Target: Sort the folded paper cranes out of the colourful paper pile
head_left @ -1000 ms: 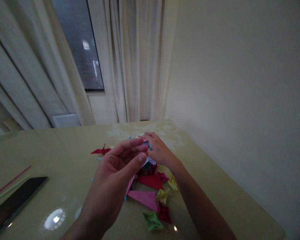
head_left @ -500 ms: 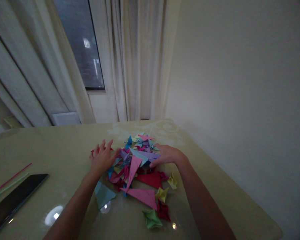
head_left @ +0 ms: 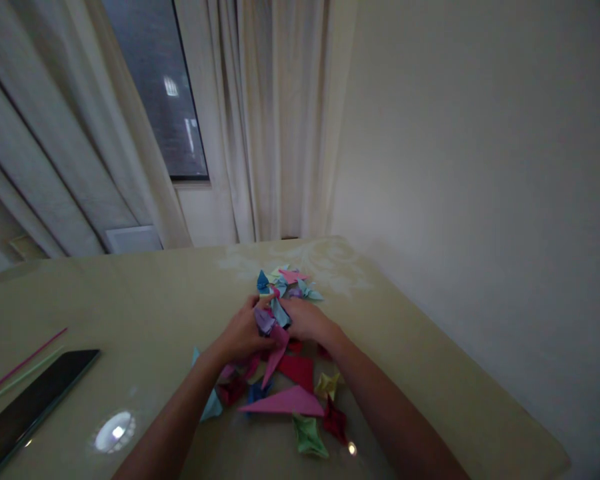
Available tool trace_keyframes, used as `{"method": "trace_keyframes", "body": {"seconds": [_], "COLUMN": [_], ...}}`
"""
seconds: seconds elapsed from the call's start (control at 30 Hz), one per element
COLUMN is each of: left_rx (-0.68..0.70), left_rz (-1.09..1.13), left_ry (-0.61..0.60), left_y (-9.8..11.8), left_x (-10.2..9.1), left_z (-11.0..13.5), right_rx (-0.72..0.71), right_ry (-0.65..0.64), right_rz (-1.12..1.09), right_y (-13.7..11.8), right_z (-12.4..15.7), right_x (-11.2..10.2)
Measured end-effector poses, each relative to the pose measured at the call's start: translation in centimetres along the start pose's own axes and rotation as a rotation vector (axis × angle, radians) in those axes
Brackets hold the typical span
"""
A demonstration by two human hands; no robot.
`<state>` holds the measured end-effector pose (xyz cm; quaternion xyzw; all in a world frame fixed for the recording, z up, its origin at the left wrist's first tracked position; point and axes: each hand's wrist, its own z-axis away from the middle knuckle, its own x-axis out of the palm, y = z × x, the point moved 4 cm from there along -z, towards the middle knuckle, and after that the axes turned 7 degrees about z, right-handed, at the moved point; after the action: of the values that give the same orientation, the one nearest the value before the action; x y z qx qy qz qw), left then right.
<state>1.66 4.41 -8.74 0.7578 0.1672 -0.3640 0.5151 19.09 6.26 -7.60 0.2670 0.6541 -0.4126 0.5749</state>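
A heap of folded paper pieces (head_left: pixel 280 293) in pink, blue, purple, red, green and yellow lies on the yellowish table (head_left: pixel 130 293). My left hand (head_left: pixel 240 333) and my right hand (head_left: pixel 305 321) press in on the heap from either side, fingers curled around a bunch of the pieces between them. A purple piece (head_left: pixel 264 321) and a pale blue one (head_left: pixel 280 312) stick up between the hands. A long pink triangle (head_left: pixel 285 402), a red piece (head_left: pixel 298 369) and a green one (head_left: pixel 307 437) lie loose nearer to me.
A dark phone (head_left: pixel 30 400) lies at the left, with a pink stick (head_left: pixel 25 363) beside it. The table's right edge (head_left: pixel 460 360) runs close to the wall. Curtains (head_left: pixel 260 120) and a window (head_left: pixel 160 87) stand behind the table.
Both hands have moved inward from the sides of the heap and closed on the pieces, bunching them together. The loose pink triangle has shifted nearer to me.
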Motion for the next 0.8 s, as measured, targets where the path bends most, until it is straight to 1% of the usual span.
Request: {"method": "trace_keyframes", "body": {"seconds": [0.07, 0.17, 0.23, 0.3, 0.37, 0.4, 0.47, 0.53, 0.57, 0.63, 0.7, 0.73, 0.8], "left_rx": [0.052, 0.134, 0.158, 0.151, 0.103, 0.062, -0.011, -0.023, -0.011, 0.012, 0.024, 0.024, -0.004], "left_rz": [0.114, 0.223, 0.282, 0.345, 0.411, 0.428, 0.376, 0.235, 0.164, 0.070, 0.020, -0.010, -0.089], "left_ry": [0.074, 0.232, 0.312, 0.329, 0.268, 0.229, 0.189, 0.210, 0.227, 0.248, 0.228, 0.198, 0.095], "left_y": [0.9, 2.2, 2.9, 3.4, 3.6, 3.5, 3.0, 2.4, 2.2, 1.9, 2.0, 2.4, 3.4], "left_x": [-0.8, -3.1, -4.7, -6.1, -7.1, -7.5, -8.4, -9.5, -10.0, -10.6, -10.3, -9.7, -7.7], "left_z": [-0.3, -0.9, -1.0, -0.7, -0.3, 0.0, 0.5, 1.0, 1.2, 1.4, 1.4, 1.4, 1.3], "right_rx": [-0.013, -0.055, -0.088, -0.112, -0.131, -0.136, -0.136, -0.127, -0.116, -0.061, 0.050, 0.117, 0.236], "right_ry": [0.108, 0.317, 0.394, 0.428, 0.438, 0.422, 0.350, 0.271, 0.255, 0.275, 0.306, 0.303, 0.245], "right_rz": [-0.040, -0.155, -0.224, -0.281, -0.316, -0.318, -0.288, -0.238, -0.216, -0.190, -0.195, -0.209, -0.251], "right_y": [0.1, -0.1, -0.4, -0.7, -0.6, -0.4, 0.4, 1.7, 2.5, 4.3, 6.1, 6.9, 8.0], "right_z": [-0.1, 0.0, 0.4, 0.9, 1.5, 1.8, 2.4, 2.6, 2.6, 1.7, -0.2, -1.6, -4.6], "right_x": [-1.1, -3.7, -5.3, -6.6, -7.5, -7.7, -7.7, -7.3, -7.1, -6.8, -6.3, -6.0, -5.0]}}
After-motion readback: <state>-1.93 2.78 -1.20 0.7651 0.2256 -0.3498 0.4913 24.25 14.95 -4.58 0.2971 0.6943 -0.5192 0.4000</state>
